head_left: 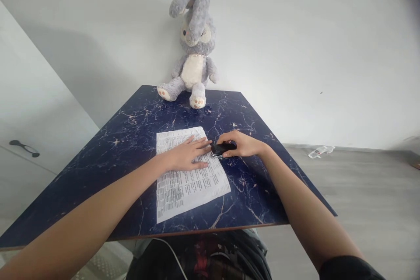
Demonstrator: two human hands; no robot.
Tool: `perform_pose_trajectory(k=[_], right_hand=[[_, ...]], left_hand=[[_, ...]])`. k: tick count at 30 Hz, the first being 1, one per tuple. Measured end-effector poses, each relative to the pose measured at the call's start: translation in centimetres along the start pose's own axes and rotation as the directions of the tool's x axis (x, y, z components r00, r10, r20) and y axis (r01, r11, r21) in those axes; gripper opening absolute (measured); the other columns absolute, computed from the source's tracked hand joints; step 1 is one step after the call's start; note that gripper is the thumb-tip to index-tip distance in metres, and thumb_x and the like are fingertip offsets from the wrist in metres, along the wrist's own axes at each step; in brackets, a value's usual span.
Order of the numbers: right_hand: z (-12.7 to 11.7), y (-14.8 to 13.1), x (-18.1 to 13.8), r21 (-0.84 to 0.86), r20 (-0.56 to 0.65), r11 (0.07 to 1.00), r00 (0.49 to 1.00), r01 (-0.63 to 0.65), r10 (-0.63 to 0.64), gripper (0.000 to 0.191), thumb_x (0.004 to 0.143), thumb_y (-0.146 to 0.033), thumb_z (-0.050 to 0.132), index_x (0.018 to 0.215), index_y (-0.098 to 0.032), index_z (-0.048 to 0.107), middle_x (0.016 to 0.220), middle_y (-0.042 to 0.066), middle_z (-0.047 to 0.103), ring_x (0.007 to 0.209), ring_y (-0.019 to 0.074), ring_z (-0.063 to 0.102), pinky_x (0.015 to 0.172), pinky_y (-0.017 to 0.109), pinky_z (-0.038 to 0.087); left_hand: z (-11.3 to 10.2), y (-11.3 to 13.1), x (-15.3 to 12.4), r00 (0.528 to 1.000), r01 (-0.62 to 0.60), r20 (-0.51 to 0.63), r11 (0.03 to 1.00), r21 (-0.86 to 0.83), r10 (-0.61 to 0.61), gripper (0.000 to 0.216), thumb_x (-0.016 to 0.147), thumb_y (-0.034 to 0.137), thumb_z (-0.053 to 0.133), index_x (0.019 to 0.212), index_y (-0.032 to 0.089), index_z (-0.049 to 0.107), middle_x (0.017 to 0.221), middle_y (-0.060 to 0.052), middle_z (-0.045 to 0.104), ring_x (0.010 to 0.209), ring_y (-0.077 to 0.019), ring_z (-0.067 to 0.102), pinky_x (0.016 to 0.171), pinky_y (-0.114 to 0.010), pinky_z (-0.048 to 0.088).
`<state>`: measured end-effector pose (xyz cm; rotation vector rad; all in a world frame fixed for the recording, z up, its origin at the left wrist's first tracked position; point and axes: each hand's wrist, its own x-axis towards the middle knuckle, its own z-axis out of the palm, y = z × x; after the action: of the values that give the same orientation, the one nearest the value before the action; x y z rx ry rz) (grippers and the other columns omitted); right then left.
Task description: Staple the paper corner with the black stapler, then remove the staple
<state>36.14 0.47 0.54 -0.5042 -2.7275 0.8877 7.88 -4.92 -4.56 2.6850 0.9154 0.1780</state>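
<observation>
A printed sheet of paper [187, 186] lies on the dark blue marbled table [131, 140]; whether it is one sheet or a few, I cannot tell. My left hand [188, 155] rests flat on it with the fingers spread toward the right edge. In my right hand [241, 143] is a black stapler [223, 148], gripped between thumb and fingers. The stapler's front end meets the paper's right edge, close to my left fingertips. Whether its jaws are pressed together on the paper is hard to make out.
A grey plush rabbit [195, 68] sits at the table's far edge against the white wall [295, 43]. At left stands a white cabinet with a dark handle [24, 148]. On the floor to the right lies a clear plastic item [320, 152]. A white cable [172, 251] hangs below the front edge.
</observation>
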Motion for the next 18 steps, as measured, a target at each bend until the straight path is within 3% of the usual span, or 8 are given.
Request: perform_pose_trajectory(k=[9,14,18], right_hand=[[0.39,-0.35,0.32,-0.035,-0.016,0.999,1.000,0.016,-0.017,0.027,0.091,-0.036,0.072,0.110,-0.018,0.068,0.100,0.006,0.068,0.086,0.0198,0.058,0.079,0.035,0.044],[0.38,-0.37,0.27,-0.042,-0.012,0.999,1.000,0.007,-0.007,0.028,0.091,-0.036,0.072,0.111,-0.018,0.067,0.102,0.006,0.068,0.089,0.0208,0.059,0.081,0.035,0.044],[0.33,-0.41,0.22,-0.048,-0.006,0.999,1.000,0.009,-0.009,0.030,0.092,-0.038,0.071,0.113,-0.018,0.067,0.105,0.007,0.068,0.091,0.0214,0.059,0.081,0.035,0.044]], left_hand=[[-0.04,0.72,0.44,0.999,0.006,-0.049,1.000,0.018,-0.005,0.062,0.103,0.063,0.039,0.159,0.038,0.035,0.171,-0.004,0.024,0.157,-0.0339,0.021,0.127,-0.063,0.008],[-0.22,0.25,0.08,0.987,0.080,-0.141,0.997,0.002,-0.079,0.057,0.106,0.055,0.034,0.158,0.032,0.036,0.167,-0.006,0.034,0.151,-0.0319,0.034,0.124,-0.054,0.023],[-0.28,-0.22,-0.27,0.987,0.100,-0.125,0.995,-0.003,-0.100,0.057,0.105,0.057,0.037,0.157,0.033,0.038,0.166,-0.005,0.035,0.150,-0.0313,0.036,0.126,-0.052,0.019]])
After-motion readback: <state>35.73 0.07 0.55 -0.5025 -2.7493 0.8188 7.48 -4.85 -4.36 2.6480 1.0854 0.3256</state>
